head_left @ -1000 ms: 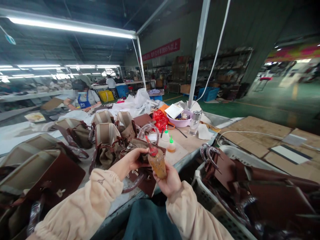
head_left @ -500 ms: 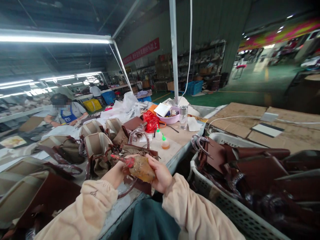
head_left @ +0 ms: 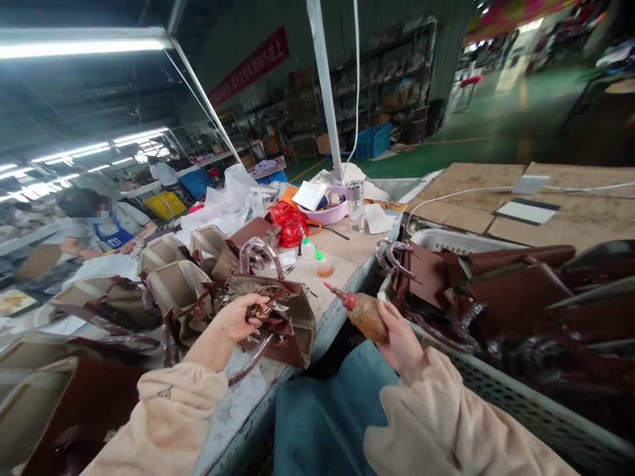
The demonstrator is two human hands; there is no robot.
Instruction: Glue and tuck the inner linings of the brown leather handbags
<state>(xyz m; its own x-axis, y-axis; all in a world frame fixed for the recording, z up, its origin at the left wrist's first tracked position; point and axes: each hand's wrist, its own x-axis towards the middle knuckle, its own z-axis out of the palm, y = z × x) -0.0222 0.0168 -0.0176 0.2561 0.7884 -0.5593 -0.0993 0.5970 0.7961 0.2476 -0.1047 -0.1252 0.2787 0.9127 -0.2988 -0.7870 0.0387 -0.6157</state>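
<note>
A squeeze bottle (head_left: 368, 316) of amber liquid, with a red nozzle pointing up and to the left, is in my right hand (head_left: 403, 344). My fingers wrap round its lower end, over the table's front edge. On the table a brown handbag (head_left: 296, 330) lies on its side, its flap toward me. My left hand (head_left: 242, 318) pinches the bag's edge near its metal fittings. One plastic-wrapped handle (head_left: 260, 250) stands up behind the hand, and another curves down in front. Two small bottles with green tips, one an amber glue bottle (head_left: 325, 266), stand beyond the bag.
More handbags (head_left: 176, 284) crowd the table's left side. A white plastic basket (head_left: 476, 380) full of brown bags stands at right. Behind are a red plastic bag (head_left: 288, 223), a pink basin (head_left: 325, 215) and a clear flask (head_left: 355, 208). A co-worker (head_left: 106, 228) sits at far left.
My right hand has carried the squeeze bottle right, away from the handbag. The left hand has left the bottle's nozzle and taken hold of the bag. The view has shifted slightly.
</note>
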